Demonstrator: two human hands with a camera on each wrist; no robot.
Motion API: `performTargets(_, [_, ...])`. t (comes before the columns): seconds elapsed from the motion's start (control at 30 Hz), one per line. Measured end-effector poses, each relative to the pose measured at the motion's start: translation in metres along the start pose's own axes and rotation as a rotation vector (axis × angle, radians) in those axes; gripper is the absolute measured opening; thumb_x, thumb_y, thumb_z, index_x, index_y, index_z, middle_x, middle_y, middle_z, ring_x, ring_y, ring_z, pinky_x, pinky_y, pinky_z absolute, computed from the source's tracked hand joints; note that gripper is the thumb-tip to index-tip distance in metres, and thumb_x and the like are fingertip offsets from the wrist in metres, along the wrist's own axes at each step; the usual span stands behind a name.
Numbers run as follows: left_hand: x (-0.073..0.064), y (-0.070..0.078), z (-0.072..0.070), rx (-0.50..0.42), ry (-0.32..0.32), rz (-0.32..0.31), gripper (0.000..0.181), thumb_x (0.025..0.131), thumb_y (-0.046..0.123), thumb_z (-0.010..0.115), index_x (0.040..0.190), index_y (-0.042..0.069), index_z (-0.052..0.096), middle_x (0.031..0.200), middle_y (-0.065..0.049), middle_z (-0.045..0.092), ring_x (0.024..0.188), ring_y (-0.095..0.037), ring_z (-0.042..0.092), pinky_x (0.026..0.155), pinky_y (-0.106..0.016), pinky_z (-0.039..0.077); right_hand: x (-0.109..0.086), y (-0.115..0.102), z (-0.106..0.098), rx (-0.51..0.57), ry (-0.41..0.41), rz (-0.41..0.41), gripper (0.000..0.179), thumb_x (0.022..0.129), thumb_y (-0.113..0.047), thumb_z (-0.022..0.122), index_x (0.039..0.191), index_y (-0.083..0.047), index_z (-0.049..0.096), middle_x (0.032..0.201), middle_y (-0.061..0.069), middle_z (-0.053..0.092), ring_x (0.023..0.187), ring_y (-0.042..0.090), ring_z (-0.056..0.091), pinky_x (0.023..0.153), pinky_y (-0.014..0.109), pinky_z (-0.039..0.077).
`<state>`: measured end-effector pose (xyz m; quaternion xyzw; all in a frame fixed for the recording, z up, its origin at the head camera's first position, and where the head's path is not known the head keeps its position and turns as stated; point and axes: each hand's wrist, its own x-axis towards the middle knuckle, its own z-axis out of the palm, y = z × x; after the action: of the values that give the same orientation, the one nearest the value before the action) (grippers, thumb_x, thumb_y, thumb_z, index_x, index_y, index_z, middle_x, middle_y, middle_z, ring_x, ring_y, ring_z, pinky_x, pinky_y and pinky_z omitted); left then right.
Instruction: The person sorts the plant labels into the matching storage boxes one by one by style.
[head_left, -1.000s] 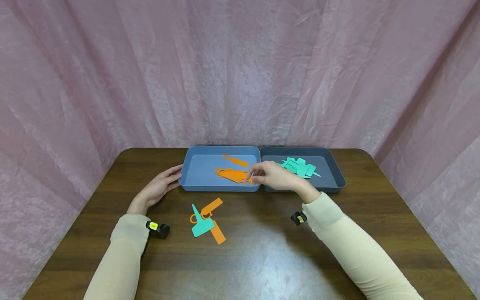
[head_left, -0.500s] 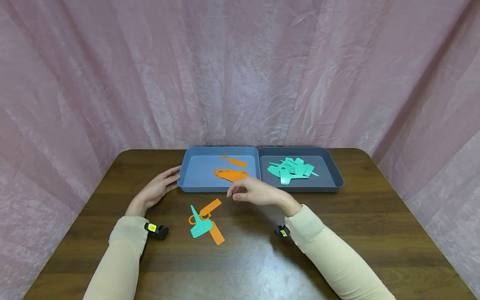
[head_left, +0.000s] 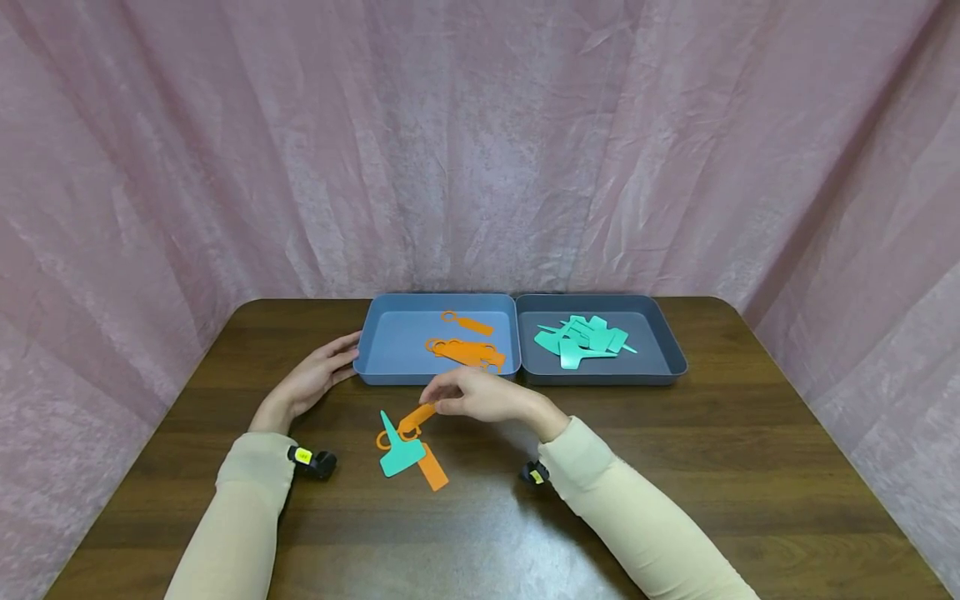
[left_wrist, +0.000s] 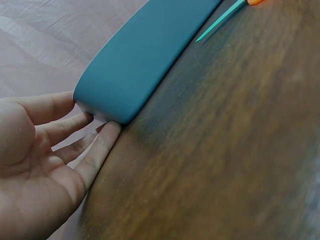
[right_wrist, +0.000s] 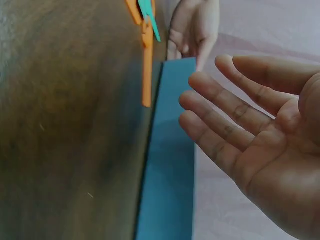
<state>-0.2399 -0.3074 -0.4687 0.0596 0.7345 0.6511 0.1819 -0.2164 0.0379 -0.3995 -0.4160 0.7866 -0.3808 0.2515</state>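
Observation:
My left hand (head_left: 318,377) rests its extended fingertips against the left end of the light blue tray (head_left: 393,337); the left wrist view shows them at its lower corner. My right hand (head_left: 486,395) hovers in front of that tray, its fingertips overlapping the end of an orange ring-ended tag (head_left: 415,418) in the head view. In the right wrist view its fingers (right_wrist: 220,90) are loosely extended with nothing between them. A green T-shaped plant label (head_left: 402,457) lies across this orange tag and a second orange tag (head_left: 434,468) on the table, hiding part of them.
Several orange tags (head_left: 467,353) lie piled in the blue tray, with one separate orange tag (head_left: 476,326) behind them. The dark grey tray (head_left: 660,360) adjoins on the right, holding a heap of green labels (head_left: 588,337). A pink curtain (head_left: 480,150) hangs behind the table.
My right hand has moved left and toward me, from above the blue tray's right end to the loose tags on the table. The left hand stays at the tray.

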Motion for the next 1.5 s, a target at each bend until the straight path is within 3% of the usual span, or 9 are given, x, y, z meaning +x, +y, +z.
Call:
performTargets(0.2, [0.001, 0.000, 0.001, -0.004, -0.004, 0.005, 0.062, 0.115, 0.027, 0.041, 0.168, 0.008, 0.015, 0.171, -0.018, 0.019, 0.153, -0.037, 0.027, 0.114, -0.026, 0.044, 0.007, 0.008, 0.010, 0.006, -0.007, 0.029, 0.027, 0.106, -0.006, 0.061, 0.131, -0.005, 0.070, 0.128, 0.010, 0.070, 0.117, 0.023, 0.064, 0.097, 0.030, 0.054])
performTargets(0.37, [0.001, 0.000, 0.001, 0.007, -0.006, 0.013, 0.062, 0.115, 0.027, 0.041, 0.168, 0.008, 0.015, 0.171, -0.018, 0.018, 0.153, -0.037, 0.028, 0.116, -0.028, 0.043, 0.010, 0.012, 0.015, -0.089, -0.022, 0.028, 0.030, 0.105, -0.008, 0.063, 0.134, -0.008, 0.070, 0.135, 0.006, 0.067, 0.128, 0.026, 0.059, 0.109, 0.041, 0.050])
performTargets(0.57, [0.002, -0.001, -0.001, 0.007, -0.002, 0.012, 0.063, 0.115, 0.027, 0.042, 0.168, 0.007, 0.014, 0.172, -0.018, 0.017, 0.153, -0.037, 0.028, 0.113, -0.024, 0.045, 0.011, 0.014, 0.017, -0.199, -0.036, 0.056, 0.031, 0.105, -0.011, 0.064, 0.135, -0.013, 0.071, 0.132, 0.001, 0.070, 0.121, 0.016, 0.062, 0.102, 0.029, 0.051])
performTargets(0.77, [0.002, -0.002, -0.002, 0.000, -0.002, 0.003, 0.062, 0.115, 0.027, 0.042, 0.168, 0.008, 0.015, 0.171, -0.017, 0.018, 0.153, -0.037, 0.027, 0.113, -0.024, 0.045, 0.005, 0.010, 0.012, -0.237, 0.003, 0.122, 0.029, 0.105, -0.008, 0.062, 0.133, -0.013, 0.071, 0.127, 0.002, 0.071, 0.114, 0.016, 0.064, 0.099, 0.032, 0.053])
performTargets(1.0, [0.002, 0.000, 0.000, 0.002, 0.001, 0.008, 0.061, 0.115, 0.026, 0.041, 0.168, 0.008, 0.016, 0.170, -0.018, 0.021, 0.153, -0.036, 0.028, 0.115, -0.027, 0.044, 0.005, 0.009, 0.014, -0.299, 0.048, 0.107, 0.025, 0.103, -0.003, 0.063, 0.126, -0.009, 0.073, 0.118, 0.005, 0.069, 0.108, 0.020, 0.063, 0.093, 0.030, 0.054])
performTargets(1.2, [0.002, -0.001, 0.000, 0.004, 0.003, 0.004, 0.062, 0.115, 0.027, 0.043, 0.168, 0.009, 0.015, 0.170, -0.019, 0.021, 0.153, -0.036, 0.028, 0.114, -0.025, 0.044, 0.006, 0.007, 0.024, -0.489, 0.029, 0.130, 0.027, 0.099, -0.010, 0.073, 0.126, -0.013, 0.073, 0.114, 0.000, 0.062, 0.103, 0.017, 0.055, 0.094, 0.030, 0.050])
performTargets(1.3, [0.002, -0.002, 0.000, -0.001, 0.005, 0.005, 0.062, 0.115, 0.027, 0.043, 0.168, 0.009, 0.016, 0.170, -0.019, 0.022, 0.153, -0.035, 0.028, 0.113, -0.024, 0.045, 0.007, 0.006, 0.030, -0.566, 0.025, 0.162, 0.022, 0.098, -0.014, 0.076, 0.119, -0.014, 0.072, 0.110, -0.001, 0.059, 0.101, 0.018, 0.052, 0.094, 0.033, 0.048])
performTargets(1.5, [0.002, -0.002, 0.000, 0.001, 0.000, 0.008, 0.062, 0.115, 0.027, 0.042, 0.168, 0.008, 0.015, 0.170, -0.019, 0.021, 0.153, -0.034, 0.029, 0.112, -0.022, 0.045, 0.007, 0.004, 0.033, -0.567, 0.013, 0.245, 0.010, 0.097, -0.014, 0.077, 0.104, -0.014, 0.070, 0.104, -0.001, 0.056, 0.096, 0.019, 0.048, 0.094, 0.032, 0.046])
